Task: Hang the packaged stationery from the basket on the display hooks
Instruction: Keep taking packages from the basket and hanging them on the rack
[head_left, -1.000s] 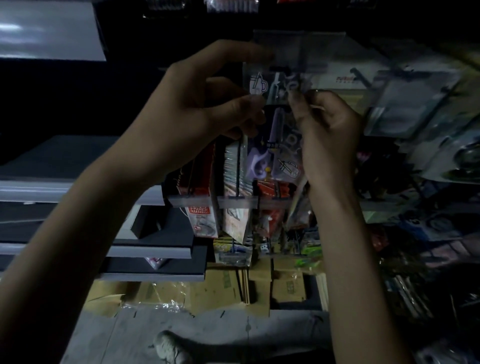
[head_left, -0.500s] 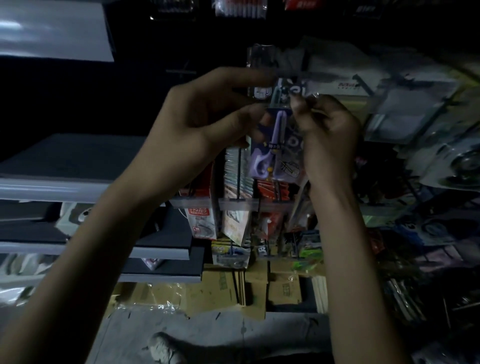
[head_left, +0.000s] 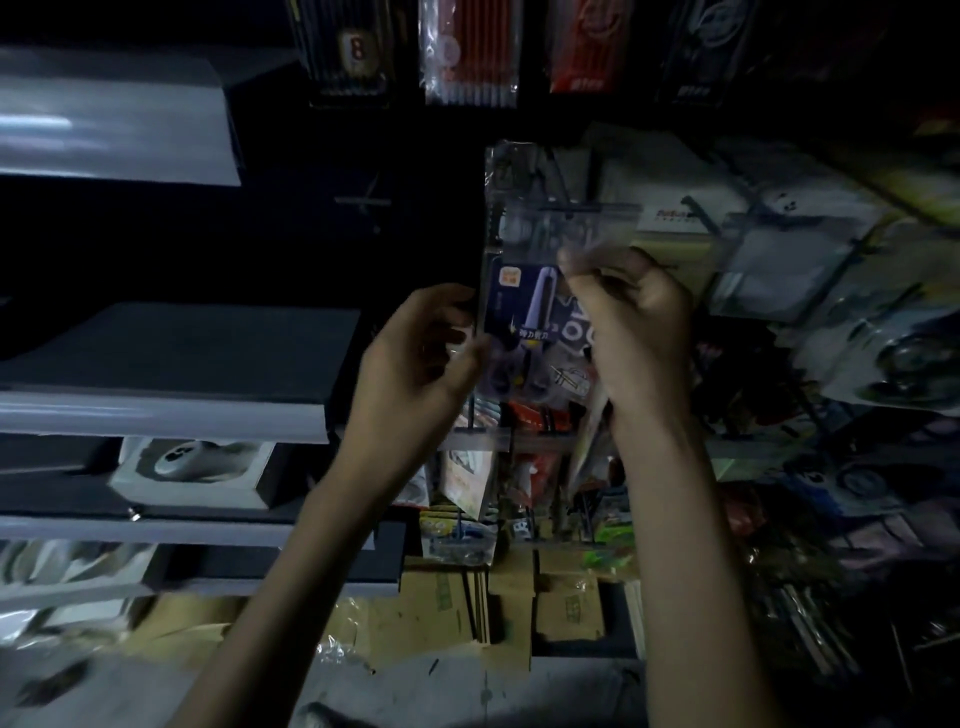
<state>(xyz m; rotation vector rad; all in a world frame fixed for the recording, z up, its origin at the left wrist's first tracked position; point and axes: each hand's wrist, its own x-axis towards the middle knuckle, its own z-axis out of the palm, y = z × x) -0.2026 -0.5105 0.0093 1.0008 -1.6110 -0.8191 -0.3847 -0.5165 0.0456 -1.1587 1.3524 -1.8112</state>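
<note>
the clear pack (head_left: 524, 312) of stationery is held upright between the two hands in front of the rack, its long axis running top to bottom and its see-through header flap (head_left: 566, 223) rising above both sets of fingers. the left hand (head_left: 415, 364) pinches the pack's left edge low down, thumb in front and fingers curled behind. the right hand (head_left: 644, 332) pinches it higher on the right side and is the nearer one to the flap; its fingertips (head_left: 571, 257) are blurred just under the flap but look narrow and on the plastic. a dark wire display hook (head_left: 693, 208) juts out to the right of the flap, near but apart from it. whether another hook sits right behind the flap i cannot tell in this dim light. both forearms reach up and forward, hands turned in toward each other. i judge the next move needs the flap's hole lined up with a hook tip, then pushed on. other hanging packs (head_left: 467, 52) fill the row above, and a grey shelf (head_left: 156, 410) runs at the left. the basket is not in view.
</note>
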